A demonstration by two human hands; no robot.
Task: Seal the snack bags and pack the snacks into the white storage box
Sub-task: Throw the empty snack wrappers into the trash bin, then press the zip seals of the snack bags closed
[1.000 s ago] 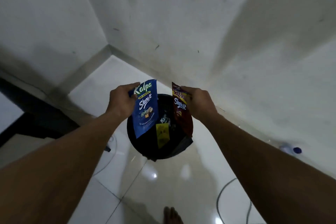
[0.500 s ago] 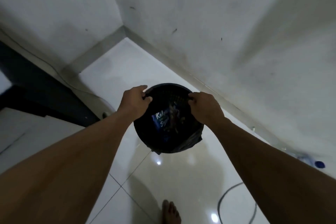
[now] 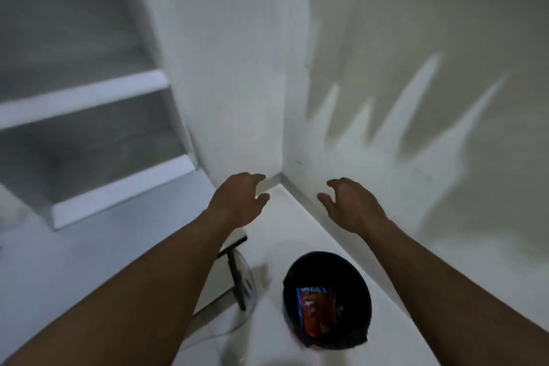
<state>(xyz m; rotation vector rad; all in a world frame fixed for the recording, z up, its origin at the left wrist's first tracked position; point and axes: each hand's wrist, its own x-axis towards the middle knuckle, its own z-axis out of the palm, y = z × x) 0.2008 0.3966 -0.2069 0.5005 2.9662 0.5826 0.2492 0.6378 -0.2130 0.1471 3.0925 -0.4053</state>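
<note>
Your hands have let go of the rim of the black bin (image 3: 356,285), which both of them gripped half a second ago. They now hang in the air well above it, in front of the wall corner (image 3: 280,154). Your view has swung up as well: the bin, which sat near the middle, now lies low at 5 o'clock, and white shelves (image 3: 89,95) have come in at 9 to 10 o'clock. The two bags you held over the bin a second ago lie inside it. The blue snack bag (image 3: 300,303) is toward the bin's 9 o'clock side, and the red snack bag (image 3: 315,312) lies over it, covering most of its face.

Blur softens everything, so the print on both bags cannot be read, and the dark bits beside the red bag are too unclear to name. At 9 o'clock of the bin a dark-handled tool (image 3: 237,282) rests on the floor (image 3: 282,232) with something clear and curved around its lower end; what either is cannot be told. Your left forearm hides part of the bar at its top.

Your left hand (image 3: 237,202) is slack, with fingers loosely curved and the thumb apart from them, holding and touching nothing. Your right hand (image 3: 350,205), at 3 o'clock of the left, is the same: fingers loosely bent, thumb spread toward the other hand, empty. The hands are apart, and the foot of the wall corner shows between them.
</note>
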